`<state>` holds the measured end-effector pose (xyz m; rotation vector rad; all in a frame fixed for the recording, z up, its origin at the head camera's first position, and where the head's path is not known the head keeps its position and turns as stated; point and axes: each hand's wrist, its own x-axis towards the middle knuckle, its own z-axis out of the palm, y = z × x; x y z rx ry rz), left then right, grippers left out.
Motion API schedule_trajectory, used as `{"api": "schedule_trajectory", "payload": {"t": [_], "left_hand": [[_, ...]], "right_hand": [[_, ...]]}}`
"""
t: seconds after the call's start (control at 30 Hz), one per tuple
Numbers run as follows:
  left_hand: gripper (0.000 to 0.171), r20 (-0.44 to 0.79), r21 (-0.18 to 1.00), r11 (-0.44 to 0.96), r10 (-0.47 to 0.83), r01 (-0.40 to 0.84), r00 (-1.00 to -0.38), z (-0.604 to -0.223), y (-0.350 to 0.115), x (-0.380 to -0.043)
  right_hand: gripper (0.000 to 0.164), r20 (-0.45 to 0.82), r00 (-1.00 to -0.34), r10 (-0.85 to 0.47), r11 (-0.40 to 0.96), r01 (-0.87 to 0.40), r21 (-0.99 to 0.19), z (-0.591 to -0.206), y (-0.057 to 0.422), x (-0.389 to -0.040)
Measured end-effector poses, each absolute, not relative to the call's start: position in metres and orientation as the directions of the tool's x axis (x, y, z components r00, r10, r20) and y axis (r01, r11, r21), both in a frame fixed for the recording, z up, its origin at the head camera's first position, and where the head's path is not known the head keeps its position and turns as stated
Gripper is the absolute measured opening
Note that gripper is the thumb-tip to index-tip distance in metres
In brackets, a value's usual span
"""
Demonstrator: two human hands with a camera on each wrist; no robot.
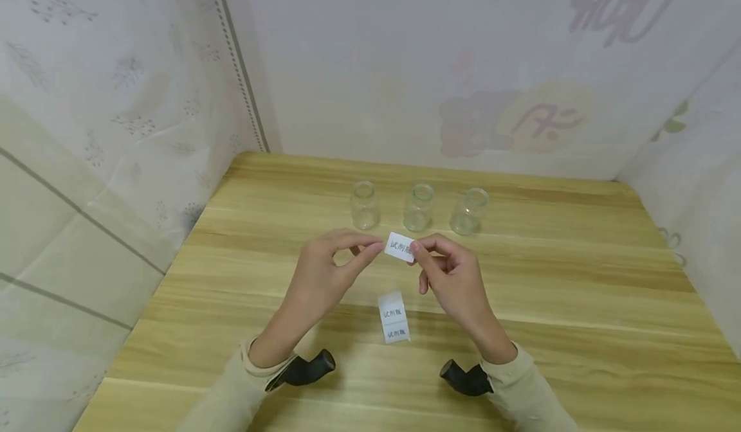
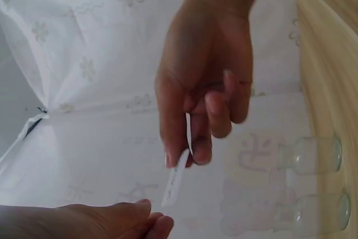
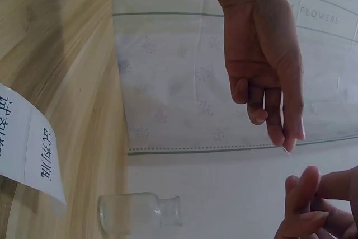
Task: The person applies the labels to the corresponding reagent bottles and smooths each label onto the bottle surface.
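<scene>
A small white label printed with dark characters is held up over the table. My right hand pinches its right end between thumb and fingers; the left wrist view shows this label nearly edge-on. My left hand has thumb and index tips drawn together right at the label's left edge. I cannot tell whether these tips grip it. On the table below and between the hands lies a strip with two more labels, curling up in the right wrist view.
Three clear glass bottles stand in a row beyond the hands: left bottle, middle bottle, right bottle. They are uncapped. Black curved pieces sit at both wrists. Patterned fabric walls border the wooden table.
</scene>
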<state>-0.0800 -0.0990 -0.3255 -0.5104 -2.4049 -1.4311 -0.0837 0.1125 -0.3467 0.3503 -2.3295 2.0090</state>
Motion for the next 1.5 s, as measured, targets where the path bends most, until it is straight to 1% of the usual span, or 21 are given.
{"api": "schedule_trajectory", "payload": {"t": [0.1, 0.23, 0.43, 0.63, 0.97, 1.17, 1.23, 1.37, 1.43, 1.5], "left_hand": [[0.011, 0.347, 0.826, 0.420, 0.149, 0.377, -0.926, -0.323, -0.101, -0.081], [0.011, 0.320, 0.832, 0.432, 0.140, 0.349, -0.937, -0.323, -0.102, -0.082], [0.010, 0.285, 0.846, 0.430, 0.136, 0.316, -0.949, -0.324, -0.104, -0.085], [0.010, 0.270, 0.848, 0.437, 0.133, 0.301, -0.954, -0.322, -0.104, -0.086], [0.014, 0.272, 0.854, 0.431, 0.108, 0.291, -0.956, -0.322, -0.104, -0.087], [0.009, 0.306, 0.851, 0.416, 0.103, 0.321, -0.946, -0.318, -0.104, -0.086], [0.008, 0.329, 0.843, 0.413, 0.107, 0.343, -0.938, -0.319, -0.104, -0.086], [0.010, 0.360, 0.828, 0.424, 0.096, 0.366, -0.928, -0.321, -0.105, -0.087], [0.011, 0.366, 0.832, 0.417, 0.083, 0.366, -0.927, -0.322, -0.106, -0.089], [0.011, 0.368, 0.838, 0.408, 0.065, 0.361, -0.928, -0.323, -0.108, -0.091]], "right_hand": [[0.014, 0.199, -0.961, -0.192, 0.152, -0.230, -0.961, -0.348, 0.113, -0.085], [0.015, 0.198, -0.950, -0.242, 0.162, -0.240, -0.957, -0.350, 0.111, -0.087], [0.014, 0.184, -0.954, -0.239, 0.193, -0.232, -0.953, -0.350, 0.110, -0.088], [0.012, 0.210, -0.945, -0.250, 0.201, -0.262, -0.944, -0.347, 0.109, -0.089], [0.010, 0.253, -0.934, -0.251, 0.205, -0.307, -0.929, -0.343, 0.108, -0.092], [0.011, 0.262, -0.931, -0.254, 0.210, -0.318, -0.925, -0.342, 0.109, -0.093], [0.011, 0.272, -0.933, -0.234, 0.223, -0.324, -0.919, -0.342, 0.109, -0.095], [0.014, 0.334, -0.930, -0.155, 0.262, -0.365, -0.893, -0.342, 0.105, -0.099], [0.016, 0.372, -0.919, -0.133, 0.267, -0.395, -0.879, -0.341, 0.103, -0.103], [0.016, 0.381, -0.916, -0.123, 0.251, -0.400, -0.881, -0.338, 0.101, -0.107]]}}
